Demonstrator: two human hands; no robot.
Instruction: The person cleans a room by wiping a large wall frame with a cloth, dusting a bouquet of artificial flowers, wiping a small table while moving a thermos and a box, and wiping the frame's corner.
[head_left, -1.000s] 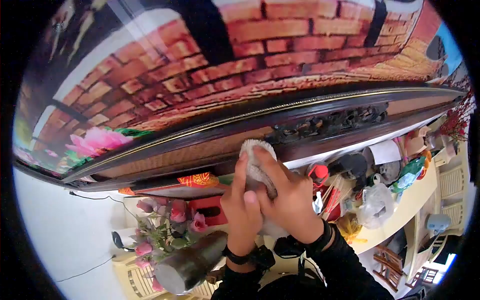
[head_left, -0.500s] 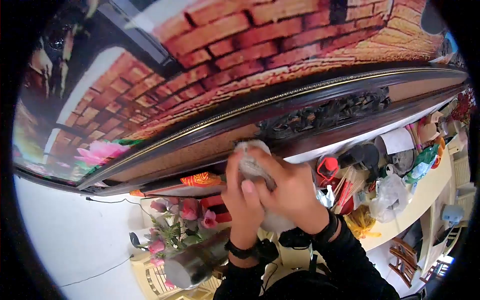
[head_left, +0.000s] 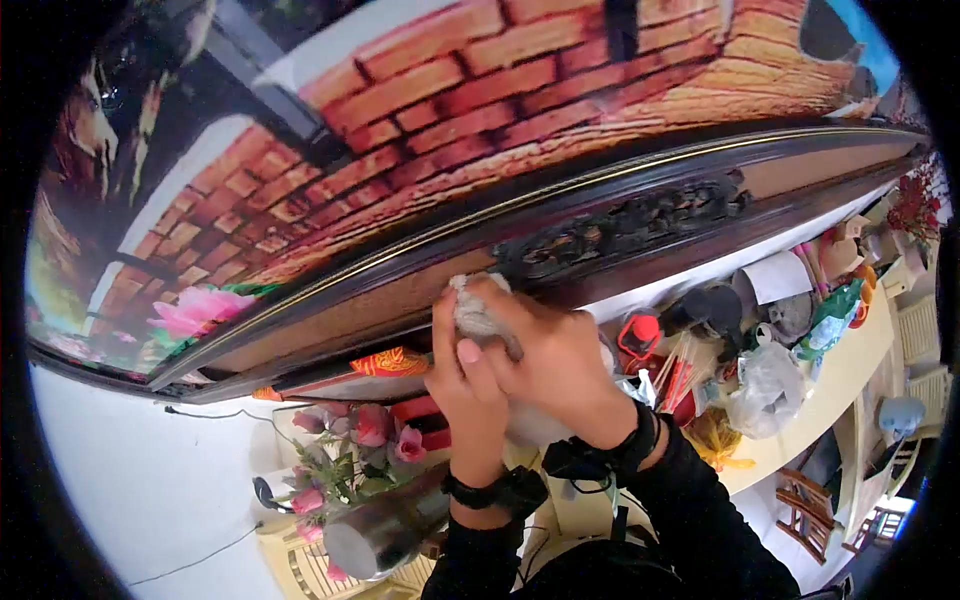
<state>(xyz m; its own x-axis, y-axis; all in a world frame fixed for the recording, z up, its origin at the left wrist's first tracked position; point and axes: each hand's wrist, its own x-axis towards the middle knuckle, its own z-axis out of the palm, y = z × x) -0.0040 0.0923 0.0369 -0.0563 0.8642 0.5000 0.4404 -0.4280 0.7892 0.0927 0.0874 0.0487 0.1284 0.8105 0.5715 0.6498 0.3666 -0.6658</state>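
A crumpled light-grey cloth is bunched between my two hands, close against the brown lower border of a large framed picture. My left hand is closed round the cloth's left side, thumb pointing up. From the right, my right hand grips the same cloth with bent fingers, which hide part of it. Just right of the hands, a dark carved ornament runs along the frame's border. More pale cloth shows below the hands, partly covered by my right wrist.
Pink flowers and a dark metallic cylinder are at lower left. On the right, a cream table bears a clear plastic bag, a red-capped item, a yellow bag and other clutter. Wooden chairs stand beyond.
Both hands and the cloth appear slightly further left and higher in view, still by the frame's lower border. The whole view has shifted slightly too. The grip looks the same.
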